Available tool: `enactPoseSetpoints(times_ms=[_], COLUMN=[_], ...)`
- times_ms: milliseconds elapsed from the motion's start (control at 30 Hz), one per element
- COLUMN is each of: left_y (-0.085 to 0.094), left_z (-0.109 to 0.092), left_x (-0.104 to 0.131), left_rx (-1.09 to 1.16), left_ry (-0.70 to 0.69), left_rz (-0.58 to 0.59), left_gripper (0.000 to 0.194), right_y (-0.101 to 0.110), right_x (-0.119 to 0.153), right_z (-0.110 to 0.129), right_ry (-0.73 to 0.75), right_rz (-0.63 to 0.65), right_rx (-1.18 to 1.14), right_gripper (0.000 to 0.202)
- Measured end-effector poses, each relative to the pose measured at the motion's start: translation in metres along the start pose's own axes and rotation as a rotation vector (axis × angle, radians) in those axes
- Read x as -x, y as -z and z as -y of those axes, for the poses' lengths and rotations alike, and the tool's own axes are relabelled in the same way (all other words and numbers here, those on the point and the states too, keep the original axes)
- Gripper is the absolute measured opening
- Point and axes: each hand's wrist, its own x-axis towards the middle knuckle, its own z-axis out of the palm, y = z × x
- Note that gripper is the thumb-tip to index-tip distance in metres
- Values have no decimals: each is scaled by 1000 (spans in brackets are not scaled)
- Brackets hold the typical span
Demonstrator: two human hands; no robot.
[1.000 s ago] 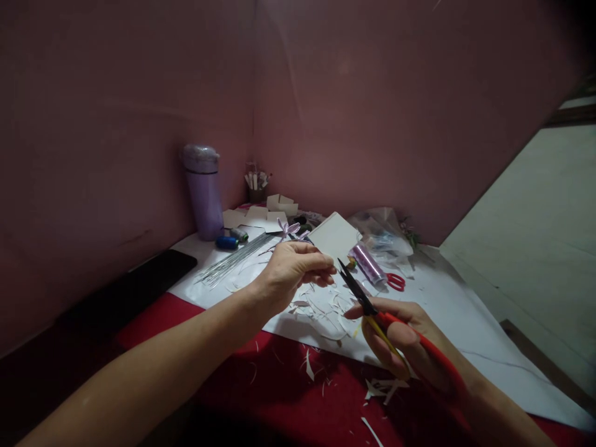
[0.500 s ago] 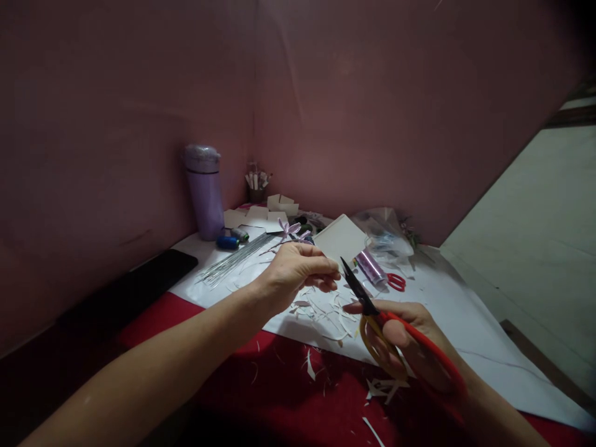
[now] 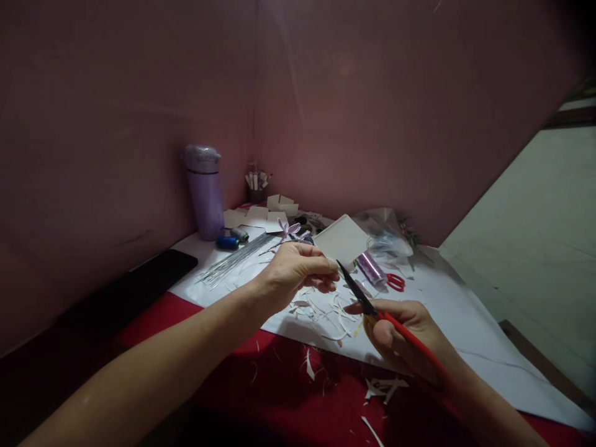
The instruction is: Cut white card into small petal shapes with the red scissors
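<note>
My left hand point(image 3: 300, 273) is closed in a pinch above the white sheet, its thumb pressed to its fingers. Whatever small piece sits between the fingertips is too hidden to make out. In my right hand point(image 3: 405, 335) is a pair of scissors point(image 3: 357, 292) with black blades and red and yellow handles. The blades are closed together, and their tip points up at the left fingertips, very near them. Beneath both hands, thin white paper scraps point(image 3: 326, 313) lie scattered on the sheet.
A purple tumbler point(image 3: 205, 192) stands at the back left, beside thread spools point(image 3: 228, 243) and a bundle of wires point(image 3: 237, 257). Behind my hands lie a purple ribbon flower point(image 3: 289, 228), a white card point(image 3: 342, 239), a shiny purple roll point(image 3: 371, 269) and a plastic bag point(image 3: 384, 233).
The scissor blades, slightly apart before, have come together, and the handles have closed in my right hand. The tip has shifted a little left towards the left fingertips. My left hand has barely moved.
</note>
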Motion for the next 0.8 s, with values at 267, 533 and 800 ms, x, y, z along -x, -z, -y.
enactPoseSetpoints(times_ms=[267, 533, 800], left_y=[1, 3, 4], left_z=[-1, -2, -3], left_x=[-1, -2, -1], left_rx=[-4, -30, -23], left_ry=[5, 19, 17], left_rz=[5, 27, 44], left_gripper=[12, 12, 12], right_y=[-2, -3, -10], right_x=[-1, 1, 1], right_z=[5, 4, 4], right_ry=[0, -27, 10], right_rz=[13, -4, -83], right_rx=[12, 4, -9], right_gripper=[46, 45, 54])
